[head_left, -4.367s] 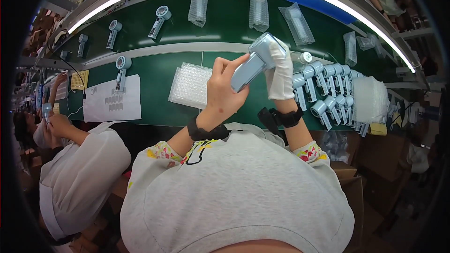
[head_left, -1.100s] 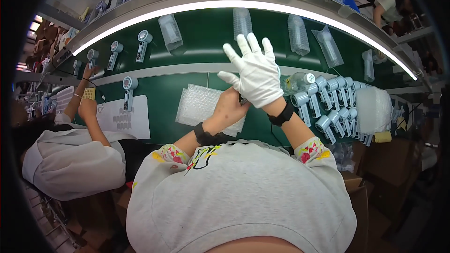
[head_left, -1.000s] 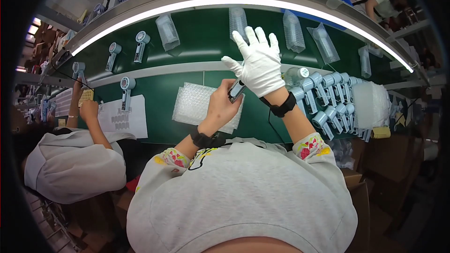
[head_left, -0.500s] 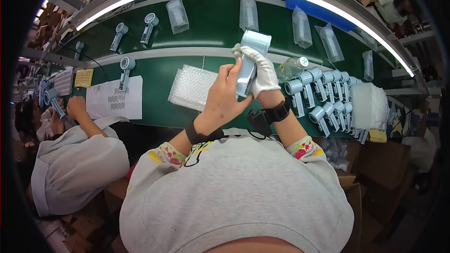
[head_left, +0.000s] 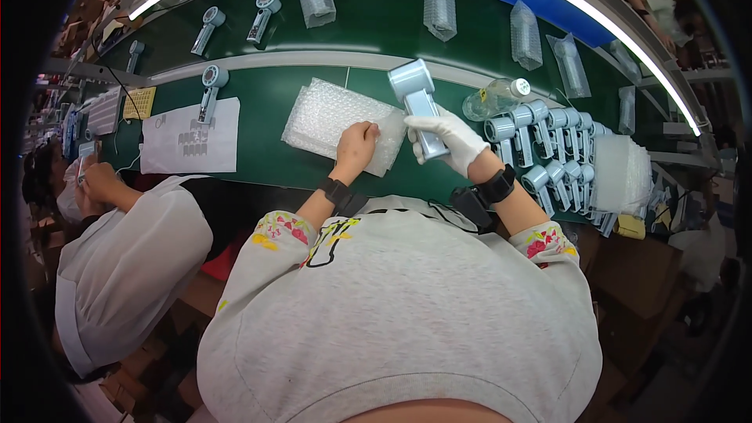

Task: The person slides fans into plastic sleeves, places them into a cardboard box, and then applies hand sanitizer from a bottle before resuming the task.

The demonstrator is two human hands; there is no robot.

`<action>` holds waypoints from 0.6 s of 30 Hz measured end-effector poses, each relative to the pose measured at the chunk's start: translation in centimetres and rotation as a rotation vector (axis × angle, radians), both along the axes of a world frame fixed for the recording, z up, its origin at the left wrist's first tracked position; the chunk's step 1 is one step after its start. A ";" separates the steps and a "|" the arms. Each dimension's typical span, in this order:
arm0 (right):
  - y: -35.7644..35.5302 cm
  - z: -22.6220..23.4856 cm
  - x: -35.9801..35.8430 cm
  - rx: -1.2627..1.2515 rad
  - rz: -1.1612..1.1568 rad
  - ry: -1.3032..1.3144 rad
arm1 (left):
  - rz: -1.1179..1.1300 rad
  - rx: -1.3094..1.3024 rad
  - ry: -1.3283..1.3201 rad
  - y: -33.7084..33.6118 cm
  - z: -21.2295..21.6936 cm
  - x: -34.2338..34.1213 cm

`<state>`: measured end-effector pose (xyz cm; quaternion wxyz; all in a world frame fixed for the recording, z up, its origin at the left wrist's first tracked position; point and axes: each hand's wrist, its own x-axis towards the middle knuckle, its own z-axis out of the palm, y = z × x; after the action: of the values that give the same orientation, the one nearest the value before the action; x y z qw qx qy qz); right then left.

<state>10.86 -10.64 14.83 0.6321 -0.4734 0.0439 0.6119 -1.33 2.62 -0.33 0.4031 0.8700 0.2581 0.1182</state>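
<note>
My right hand (head_left: 448,138), in a white glove, is closed round the handle of a light-blue handheld fan (head_left: 415,92). The fan's round head points up and away from me. Bare and curled, my left hand (head_left: 356,149) pinches the right part of the top bubble-wrap bag (head_left: 389,129). That bag lies on a flat stack of bubble wrap (head_left: 317,121) on the green table. The left fingertips are partly hidden by the hand itself.
Several similar fans (head_left: 548,129) stand in rows at the right, near a clear bottle (head_left: 489,99) and a white foam-like stack (head_left: 619,176). Wrapped fans (head_left: 440,12) lie on the far belt. A printed sheet (head_left: 192,145) bears another fan at left, beside a co-worker's sleeve (head_left: 149,243).
My left hand has let go of the fan and moved left and down onto the bubble wrap. The right hand keeps the fan, now turned the other way. The view has shifted slightly.
</note>
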 end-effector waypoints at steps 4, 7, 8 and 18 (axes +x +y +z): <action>-1.1 -7.0 -0.5 -0.203 0.399 -0.548 | 0.075 -0.482 0.037 2.4 0.2 0.2; -0.9 -11.3 -1.2 -0.251 0.504 -0.740 | 0.138 -0.827 0.064 3.1 0.2 0.0; -1.0 -12.5 -1.5 -0.215 0.474 -0.925 | 0.202 -0.769 0.067 3.1 0.2 0.0; 1.2 -7.0 -3.2 -0.652 0.711 -1.400 | 0.231 0.094 -0.245 1.0 5.2 -0.4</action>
<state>7.66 -9.39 7.86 0.1156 -0.8868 -0.3347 0.2970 -1.78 3.59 4.88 0.3744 0.8315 0.2993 0.2809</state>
